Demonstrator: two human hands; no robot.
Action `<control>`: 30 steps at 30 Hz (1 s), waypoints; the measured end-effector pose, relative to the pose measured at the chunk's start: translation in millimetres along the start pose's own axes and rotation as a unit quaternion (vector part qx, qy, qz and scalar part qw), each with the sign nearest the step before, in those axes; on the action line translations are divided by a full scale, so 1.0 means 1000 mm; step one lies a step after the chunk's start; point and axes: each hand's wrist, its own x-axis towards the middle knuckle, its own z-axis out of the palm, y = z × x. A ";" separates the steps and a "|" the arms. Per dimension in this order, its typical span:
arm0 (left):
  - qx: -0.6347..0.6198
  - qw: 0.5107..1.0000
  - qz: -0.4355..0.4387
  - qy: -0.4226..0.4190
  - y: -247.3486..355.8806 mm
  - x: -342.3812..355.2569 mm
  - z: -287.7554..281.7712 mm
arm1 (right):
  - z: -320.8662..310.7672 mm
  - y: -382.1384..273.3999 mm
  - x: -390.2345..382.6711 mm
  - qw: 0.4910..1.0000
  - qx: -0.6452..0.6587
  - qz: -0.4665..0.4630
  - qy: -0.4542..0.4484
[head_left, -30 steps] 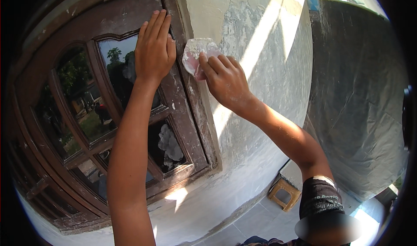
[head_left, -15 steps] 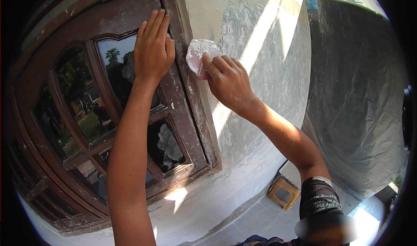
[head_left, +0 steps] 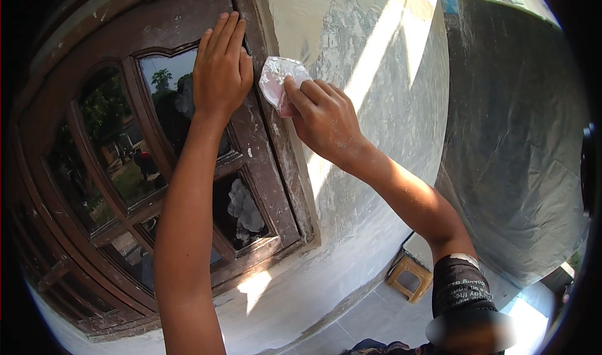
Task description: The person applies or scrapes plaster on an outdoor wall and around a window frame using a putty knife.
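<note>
Overhead, left hand [head_left: 221,67] flat, right hand [head_left: 323,117] pressing sandpaper [head_left: 279,82]

A small wooden stool [head_left: 409,278] stands on the grey tiled floor [head_left: 370,320], close to the plastered wall [head_left: 376,104].

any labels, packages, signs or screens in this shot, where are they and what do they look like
Printed band: on the black sleeve at the right arm, bottom right; black with small pale lettering.
No packages, signs or screens visible. The right hand only presses a crumpled pinkish-white sheet against the brown window frame.
</note>
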 end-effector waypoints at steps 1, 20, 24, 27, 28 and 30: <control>-0.004 1.000 -0.001 -0.002 0.001 0.002 -0.001 | -0.006 0.001 0.007 1.000 -0.002 -0.001 0.002; -0.027 1.000 -0.006 -0.004 0.004 0.001 0.001 | -0.010 0.052 0.073 0.991 0.008 0.069 0.112; -0.034 0.999 -0.005 0.001 0.005 0.001 0.007 | 0.011 0.074 0.079 0.993 -0.047 0.056 0.089; -0.015 1.000 -0.003 -0.004 0.000 -0.001 -0.003 | 0.016 0.031 0.041 0.998 -0.034 0.004 0.050; -0.004 1.000 0.006 0.001 -0.001 0.000 -0.004 | 0.009 0.014 0.027 0.999 -0.022 -0.013 0.045; -0.012 1.000 0.008 0.008 0.000 0.001 -0.004 | 0.003 0.009 0.026 0.998 -0.012 -0.033 0.043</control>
